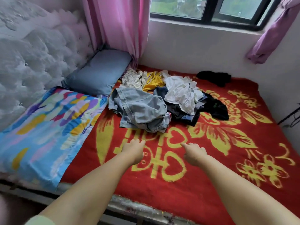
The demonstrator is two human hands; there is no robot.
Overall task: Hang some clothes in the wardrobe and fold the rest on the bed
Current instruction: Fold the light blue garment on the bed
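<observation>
Red and yellow cover the bed [219,168] — it is a big fuzzy blanket with flowers and hearts on it. In the middle of the bed, toward the far wall, sits a messy pile of clothes [164,101]. None of them are folded. A pair of light blue jeans [139,109] lies at the front left of the pile. A white shirt [181,91] is bunched up on top, to the right of the jeans. A yellow top [154,81] and a pale patterned cloth [132,77] sit at the back. Dark clothes [217,108] stick out on the right side. One black piece [215,77] lies a little apart, close to the wall.

Two bare arms reach out over the blanket. The left hand [134,151] and the right hand [194,154] are both near the pile but not touching it. Neither hand holds anything. The left hand's fingers look loosely bent. The right hand has one finger pointing forward, and the others are curled in.

A blue-grey pillow [100,72] rests at the head of the bed, just left of the pile. A colourful quilt [48,125] lies in front of it. A pink curtain [118,28] hangs in the corner — beside it is a window [209,8].
</observation>
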